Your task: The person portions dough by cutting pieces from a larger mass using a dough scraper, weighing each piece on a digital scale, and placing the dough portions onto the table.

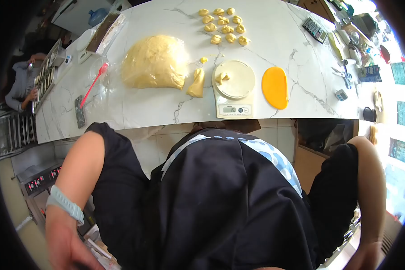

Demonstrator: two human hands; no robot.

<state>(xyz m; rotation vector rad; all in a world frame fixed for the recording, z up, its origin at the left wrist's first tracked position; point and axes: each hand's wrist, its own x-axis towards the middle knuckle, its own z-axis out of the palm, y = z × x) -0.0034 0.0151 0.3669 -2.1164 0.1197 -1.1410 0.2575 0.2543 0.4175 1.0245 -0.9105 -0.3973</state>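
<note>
Tiled flr (149, 147), veined wht tbl (317, 83)

Smooth marble-look table (144, 18), glossy film (132, 74) over dough (157, 63); smooth plastic scale (236, 83)

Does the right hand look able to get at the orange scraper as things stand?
Probably yes, once raised: the right hand is low, partly out of frame, away from the table, but the orange scraper lies uncovered beside the scale, near the front edge.
</note>
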